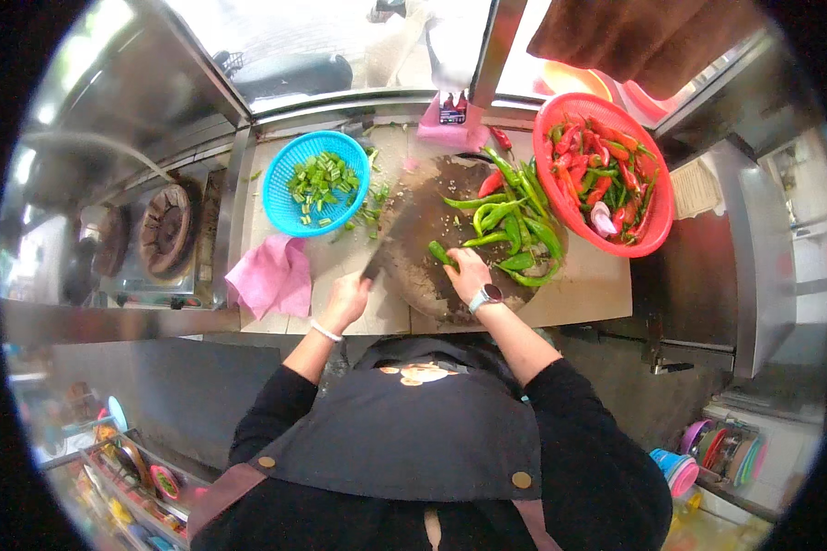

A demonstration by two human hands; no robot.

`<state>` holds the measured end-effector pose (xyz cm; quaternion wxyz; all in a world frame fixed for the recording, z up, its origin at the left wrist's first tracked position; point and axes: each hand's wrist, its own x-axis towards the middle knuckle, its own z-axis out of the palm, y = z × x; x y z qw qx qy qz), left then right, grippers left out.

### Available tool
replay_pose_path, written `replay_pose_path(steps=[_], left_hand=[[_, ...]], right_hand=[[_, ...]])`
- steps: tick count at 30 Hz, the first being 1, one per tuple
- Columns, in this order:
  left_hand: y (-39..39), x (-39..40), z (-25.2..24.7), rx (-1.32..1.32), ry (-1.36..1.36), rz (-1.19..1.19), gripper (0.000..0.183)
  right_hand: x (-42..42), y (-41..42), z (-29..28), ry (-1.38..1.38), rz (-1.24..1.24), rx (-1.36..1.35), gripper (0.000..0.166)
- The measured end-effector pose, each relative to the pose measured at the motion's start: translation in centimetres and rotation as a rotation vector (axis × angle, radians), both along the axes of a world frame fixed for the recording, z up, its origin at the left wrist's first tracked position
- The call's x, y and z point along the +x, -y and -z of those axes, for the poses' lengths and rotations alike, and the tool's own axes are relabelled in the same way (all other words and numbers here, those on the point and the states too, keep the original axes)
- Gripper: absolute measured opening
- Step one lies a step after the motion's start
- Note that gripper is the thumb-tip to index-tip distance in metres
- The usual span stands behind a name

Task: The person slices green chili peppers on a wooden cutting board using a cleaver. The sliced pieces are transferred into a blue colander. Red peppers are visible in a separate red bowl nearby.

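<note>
My left hand (346, 301) is closed around the handle of a knife (384, 248), whose blade is blurred over the left edge of a round cutting board (413, 275). On the board, my right hand (467, 274) has its fingertips on a green chili pepper (441, 253). Whole green chili peppers (515, 227) lie piled just beyond and right of that hand, with a red chili pepper (491, 184) at the pile's far side. A blue plastic basket (270, 186) of cut green pieces stands left of the board. At the right, a red plastic basket (664, 206) holds red and green chili peppers.
A pink cloth (273, 277) lies at the counter's left front. A phone (453, 107) stands against something pink at the back, below the window. Scraps of greens (369, 210) lie between the blue basket and the board. A stove burner (167, 229) is farther left.
</note>
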<state>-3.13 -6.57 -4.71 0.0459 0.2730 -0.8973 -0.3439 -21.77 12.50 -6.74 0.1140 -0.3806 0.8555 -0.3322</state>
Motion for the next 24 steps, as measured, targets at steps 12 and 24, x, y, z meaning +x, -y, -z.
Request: replay_pose_path(steps=[12,24], left_hand=[[-1.2,-2.4,0.7,1.283,-0.043,-0.346,0.017],[-1.9,-0.1,1.1,1.347,0.173,-0.111,0.023]], right_hand=[[1.4,1.9,2.0,0.088,0.157,-0.134,0.012],[1.6,2.1,1.9,0.141,0.2,-0.172,0.009]])
